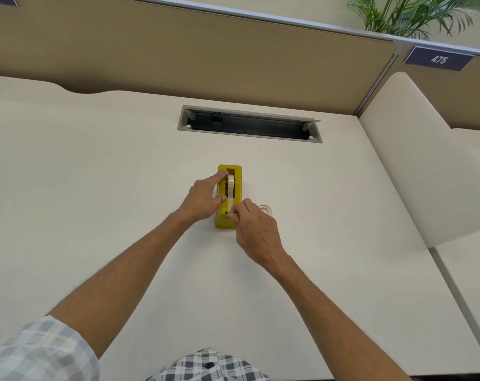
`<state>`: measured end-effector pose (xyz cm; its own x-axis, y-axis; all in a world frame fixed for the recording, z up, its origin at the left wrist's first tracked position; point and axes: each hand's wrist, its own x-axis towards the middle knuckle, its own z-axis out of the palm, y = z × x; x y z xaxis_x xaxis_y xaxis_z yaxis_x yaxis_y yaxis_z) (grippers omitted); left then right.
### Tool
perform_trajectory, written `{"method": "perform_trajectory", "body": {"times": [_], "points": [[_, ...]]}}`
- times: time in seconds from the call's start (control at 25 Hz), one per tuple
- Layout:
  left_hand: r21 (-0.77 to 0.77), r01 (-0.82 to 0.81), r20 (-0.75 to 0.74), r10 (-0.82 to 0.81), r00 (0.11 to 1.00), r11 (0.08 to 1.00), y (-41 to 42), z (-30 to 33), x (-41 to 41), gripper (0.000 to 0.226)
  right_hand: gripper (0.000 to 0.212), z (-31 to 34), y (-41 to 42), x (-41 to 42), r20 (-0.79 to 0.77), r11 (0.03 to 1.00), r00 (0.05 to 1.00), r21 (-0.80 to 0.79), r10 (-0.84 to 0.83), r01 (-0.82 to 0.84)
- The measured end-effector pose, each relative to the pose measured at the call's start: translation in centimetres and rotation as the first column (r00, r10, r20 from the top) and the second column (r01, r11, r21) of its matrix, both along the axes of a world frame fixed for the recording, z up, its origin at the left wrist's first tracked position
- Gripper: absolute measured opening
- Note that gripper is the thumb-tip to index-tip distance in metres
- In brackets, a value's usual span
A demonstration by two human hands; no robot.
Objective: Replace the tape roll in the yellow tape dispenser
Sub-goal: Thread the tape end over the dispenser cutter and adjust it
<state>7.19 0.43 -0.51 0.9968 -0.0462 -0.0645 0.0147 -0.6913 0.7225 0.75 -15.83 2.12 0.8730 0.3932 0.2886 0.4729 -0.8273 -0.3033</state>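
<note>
Centre of frame: a yellow tape dispenser (229,198) sits on a pale desk (95,174), long axis running away from the viewer. A cream tape roll (230,185) stands upright in its slot, w/ a strip of tape running down toward the cutter end.

The left hand (203,199) rests against the dispenser's left side, index finger reaching up over the roll, thumb near the strip; fingers spread, steadying rather than clamped. The right hand (254,229), just below & right of centre, has thumb & forefinger pinched together at the cutter end, apparently on the tape's free end. The tape itself is too thin to confirm there.

Judged step: roll looks seated, so this seems to be threading the tape end onto the cutter. Next move probably needs a steady pull down & press onto the blade, w/o lifting the base.

Count: 1 dispenser, 1 roll inside it, 1 second roll (265,209), clear-looking, lying flat on the desk just right of the dispenser, partly behind the right hand. 2 hands.
</note>
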Motion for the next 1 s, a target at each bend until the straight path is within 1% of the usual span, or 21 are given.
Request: {"method": "perform_trajectory", "body": {"times": [0.28, 0.48, 0.72, 0.88, 1.0], "points": [[-0.002, 0.012, 0.007, -0.012, 1.000, 1.000, 0.0, 0.3, -0.1, 0.069, 0.013, -0.4, -0.2, -1.1, 0.010, 1.000, 1.000, 0.006, -0.023, 0.023], [0.006, 0.042, -0.018, -0.041, 0.999, 0.999, 0.2, 0.2, -0.4, 0.068, 0.014, -0.8, -0.4, -1.3, -0.005, 1.000, 1.000, -0.014, -0.005, 0.005], [-0.018, 0.038, -0.016, -0.039, 0.999, 0.999, 0.2, 0.0, -0.4, 0.070, 0.012, -1.1, -0.2, -1.6, 0.039, 1.000, 0.999, 0.012, -0.028, 0.028], [-0.004, -0.004, 0.036, 0.004, 0.999, 1.000, -0.1, -0.1, -0.8, 0.069, 0.012, -1.5, -0.1, -1.7, 0.045, 0.999, 0.998, 0.025, -0.031, 0.030], [0.062, -0.046, 0.083, 0.041, 0.996, 0.997, -0.2, -0.4, -1.5, 0.063, 0.011, -2.0, -0.1, -1.7, 0.050, 0.999, 0.998, 0.034, -0.036, 0.034]]}}
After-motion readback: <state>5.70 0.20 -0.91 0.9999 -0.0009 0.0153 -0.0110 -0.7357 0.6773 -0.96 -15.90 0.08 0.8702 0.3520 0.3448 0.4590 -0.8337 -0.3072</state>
